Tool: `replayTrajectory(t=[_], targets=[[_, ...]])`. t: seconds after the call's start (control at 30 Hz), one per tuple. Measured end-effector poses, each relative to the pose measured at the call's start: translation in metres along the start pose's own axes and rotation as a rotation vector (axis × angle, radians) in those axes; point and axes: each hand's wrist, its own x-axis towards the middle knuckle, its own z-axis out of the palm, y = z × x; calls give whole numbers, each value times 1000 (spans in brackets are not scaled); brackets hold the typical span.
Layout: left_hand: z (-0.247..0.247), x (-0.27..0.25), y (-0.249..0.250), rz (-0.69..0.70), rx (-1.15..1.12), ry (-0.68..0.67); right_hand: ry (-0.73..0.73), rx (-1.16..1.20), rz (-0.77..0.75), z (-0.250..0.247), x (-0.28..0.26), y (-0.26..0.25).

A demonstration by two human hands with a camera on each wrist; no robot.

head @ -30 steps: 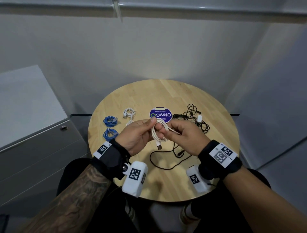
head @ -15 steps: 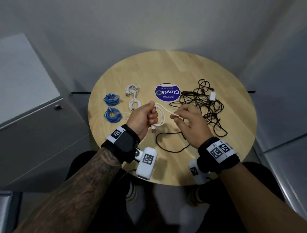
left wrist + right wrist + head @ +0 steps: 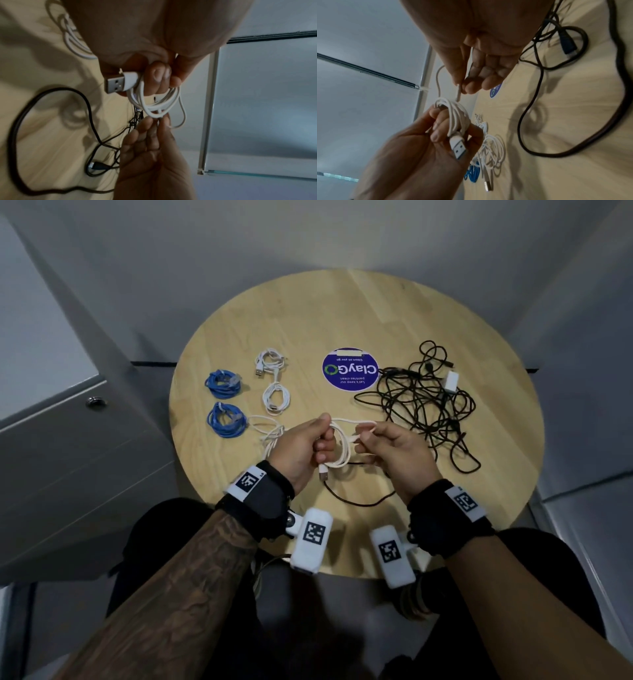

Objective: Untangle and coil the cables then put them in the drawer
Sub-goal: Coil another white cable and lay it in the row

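My left hand grips a coiled white USB cable above the round wooden table; its USB plug sticks out below my fingers. My right hand pinches the cable's loose tail end just right of the coil. Two blue coils and several white coils lie at the left. A black tangle lies at the right. The grey drawer cabinet stands at the left, closed.
A round purple sticker marks the table's middle. A white charger block sits in the black tangle. One black cable loop trails toward the table's near edge under my hands. Grey walls surround the table.
The head view tilted down, so the table sits higher in frame. My hands stay together over the table; the right hand has wound more of the white cable, leaving a short tail.
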Motion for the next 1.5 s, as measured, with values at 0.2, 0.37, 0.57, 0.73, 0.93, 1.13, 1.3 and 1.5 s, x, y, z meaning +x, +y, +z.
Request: replayTrajectory(t=[0.2, 0.37, 0.57, 0.73, 0.93, 1.13, 1.3, 1.5], targets=[[6, 2, -6, -95, -31, -62, -12, 112, 29, 3, -2, 1], [11, 1, -9, -67, -56, -9, 26, 99, 8, 8, -4, 2], [9, 1, -13, -40, -30, 31, 105, 6, -42, 10, -5, 4], [11, -1, -11, -83, -24, -14, 71, 91, 108, 7, -4, 6], [7, 1, -12, 8, 36, 65, -78, 42, 8, 13, -13, -1], [15, -2, -14, 18, 61, -46, -23, -51, -50, 19, -11, 5], [18, -3, -12, -40, -31, -152, 14, -9, -84, 12, -6, 3], [17, 2, -13, -4, 151, -124, 27, -131, -162, 7, -3, 1]])
